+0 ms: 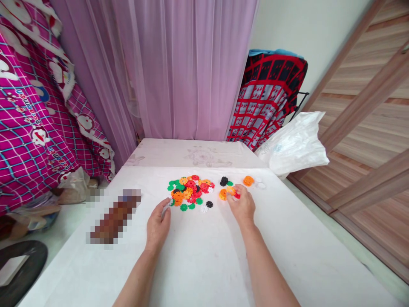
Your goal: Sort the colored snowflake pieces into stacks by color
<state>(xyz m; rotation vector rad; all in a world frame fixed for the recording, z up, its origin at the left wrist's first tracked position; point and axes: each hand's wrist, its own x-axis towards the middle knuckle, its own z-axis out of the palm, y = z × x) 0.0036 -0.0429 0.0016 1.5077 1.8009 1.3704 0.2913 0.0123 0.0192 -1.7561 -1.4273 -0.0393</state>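
Table [201, 264] before purple curtain [191, 72], discs [191, 190] atop.

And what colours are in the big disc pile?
Mixed: the pile is red, orange and green, with some black and white. Best seen in head view.

The bare left forearm [137, 273] and right forearm [268, 265] are extended forward, the left hand [157, 224] being held with its thumb [166, 216] parted from its outstretched fingers [162, 205], while the right hand [244, 208] is placed slightly farther forward, its back turned upward and its fingers curved inward toward the left.
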